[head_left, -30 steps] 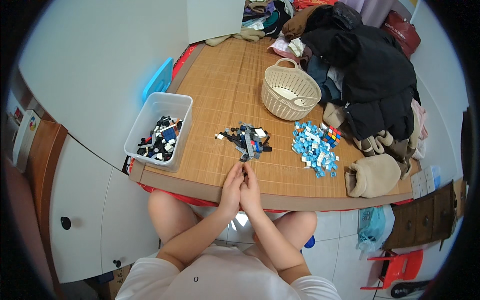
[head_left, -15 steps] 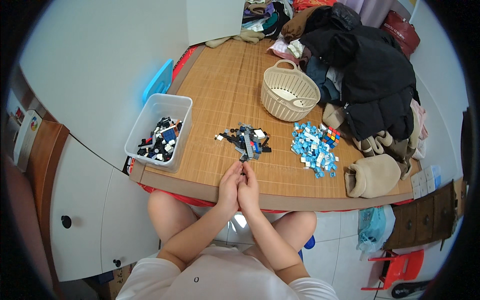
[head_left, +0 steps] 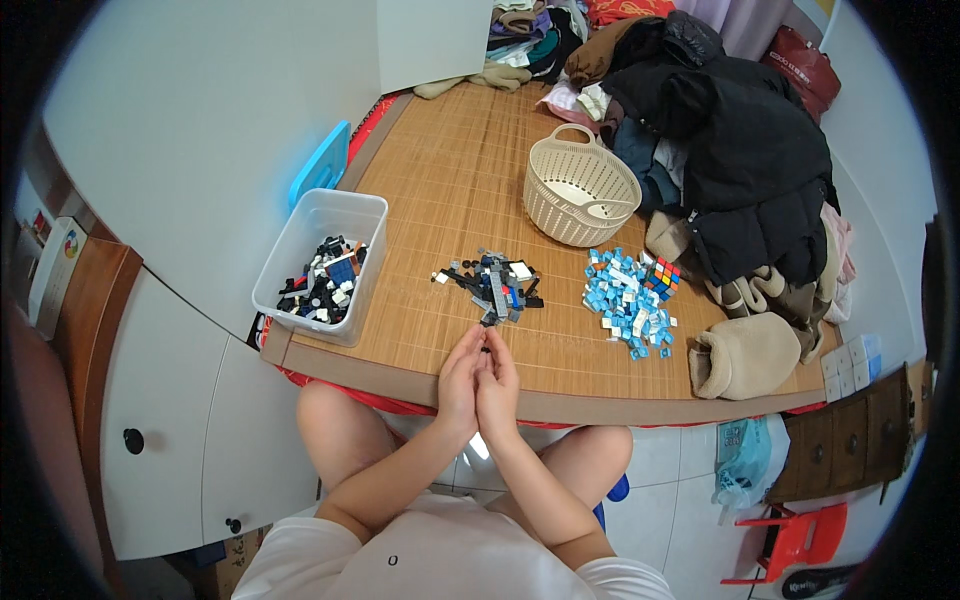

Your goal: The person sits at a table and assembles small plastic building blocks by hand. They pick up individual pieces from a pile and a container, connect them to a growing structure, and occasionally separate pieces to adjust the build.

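Head view: your left hand (head_left: 458, 388) and right hand (head_left: 497, 390) touch side by side at the near edge of the mat (head_left: 440, 190), fingers pointing away from you. A small dark spot shows between them — you cannot tell whether the fingers grip a piece. Just beyond the fingertips lies the grey-black brick pile (head_left: 497, 285). Left of it stands the box (head_left: 373, 275), bricks inside; right — the blue-white pile (head_left: 622, 300), touching the cube (head_left: 664, 278).
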Action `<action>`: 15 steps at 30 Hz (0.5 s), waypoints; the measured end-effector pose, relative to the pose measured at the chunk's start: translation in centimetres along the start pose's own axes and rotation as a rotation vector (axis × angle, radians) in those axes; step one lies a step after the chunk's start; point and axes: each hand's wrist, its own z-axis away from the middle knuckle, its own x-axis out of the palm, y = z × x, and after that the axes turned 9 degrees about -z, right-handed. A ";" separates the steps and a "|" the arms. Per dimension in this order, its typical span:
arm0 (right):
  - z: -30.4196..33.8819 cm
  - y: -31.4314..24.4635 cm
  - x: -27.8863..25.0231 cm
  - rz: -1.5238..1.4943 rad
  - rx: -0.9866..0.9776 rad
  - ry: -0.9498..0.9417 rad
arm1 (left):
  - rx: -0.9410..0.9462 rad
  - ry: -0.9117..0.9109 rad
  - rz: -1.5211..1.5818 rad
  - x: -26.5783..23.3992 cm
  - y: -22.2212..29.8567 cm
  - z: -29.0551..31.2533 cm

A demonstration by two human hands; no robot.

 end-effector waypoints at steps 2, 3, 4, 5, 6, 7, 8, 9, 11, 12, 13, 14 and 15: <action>0.1 -0.5 0.3 -0.022 -0.016 -0.021 | 0.025 -0.013 0.000 0.6 0.8 0.5; 0.2 -1.0 0.5 -0.034 -0.020 -0.035 | 0.040 -0.019 -0.004 0.9 1.2 0.7; 0.3 -1.5 0.9 -0.044 -0.024 -0.051 | 0.056 -0.022 -0.006 1.1 1.7 0.9; 0.5 -1.9 1.3 -0.044 -0.029 -0.059 | 0.067 -0.025 0.000 1.2 2.1 1.2; 0.7 -2.3 1.7 -0.044 -0.033 -0.066 | 0.079 -0.028 0.006 1.4 2.6 1.4; 0.8 -2.7 2.1 -0.044 -0.038 -0.074 | 0.092 -0.030 0.014 1.6 3.0 1.6; 1.0 -3.0 2.5 -0.033 -0.041 -0.086 | 0.104 -0.031 0.013 1.7 3.6 1.9; 1.1 -3.4 2.9 -0.023 -0.042 -0.098 | 0.116 -0.031 0.011 1.8 4.2 2.2; 1.3 -3.8 3.7 -0.011 -0.042 -0.124 | 0.145 -0.029 0.010 1.9 5.2 2.6; 1.4 -3.9 4.1 -0.011 -0.039 -0.137 | 0.161 -0.025 0.008 1.8 5.6 2.8; 1.4 -4.0 4.6 -0.010 -0.033 -0.152 | 0.178 -0.018 0.007 1.7 6.1 2.9; 1.4 -4.1 5.1 -0.022 -0.028 -0.168 | 0.192 -0.020 0.018 1.7 6.7 3.1; 1.4 -4.3 5.7 -0.033 -0.022 -0.185 | 0.207 -0.020 0.028 1.6 7.4 3.3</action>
